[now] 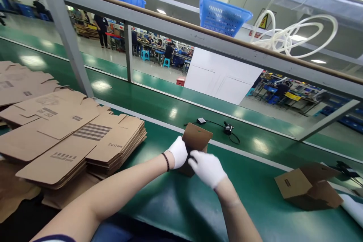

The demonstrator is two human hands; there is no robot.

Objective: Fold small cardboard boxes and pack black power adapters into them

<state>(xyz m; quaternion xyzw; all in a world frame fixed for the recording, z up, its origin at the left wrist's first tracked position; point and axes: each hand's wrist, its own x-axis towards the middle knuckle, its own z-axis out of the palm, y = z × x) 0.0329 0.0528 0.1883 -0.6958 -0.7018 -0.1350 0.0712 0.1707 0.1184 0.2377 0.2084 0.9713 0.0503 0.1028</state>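
Observation:
A small brown cardboard box (196,137) stands on the green conveyor belt (170,196) with its lid flap raised. Both my hands wear white gloves. My left hand (178,152) grips the box's left side with curled fingers, and a dark bead bracelet sits on that wrist. My right hand (208,167) closes on the box's near right side. The lower part of the box is hidden behind my hands.
Stacks of flat cardboard blanks (70,136) lie at the left. A black cable with a small device (228,128) lies beyond the box. A folded open box (309,187) rests at the right. Blue baskets (222,15) and white tubing (295,36) sit on the overhead rail.

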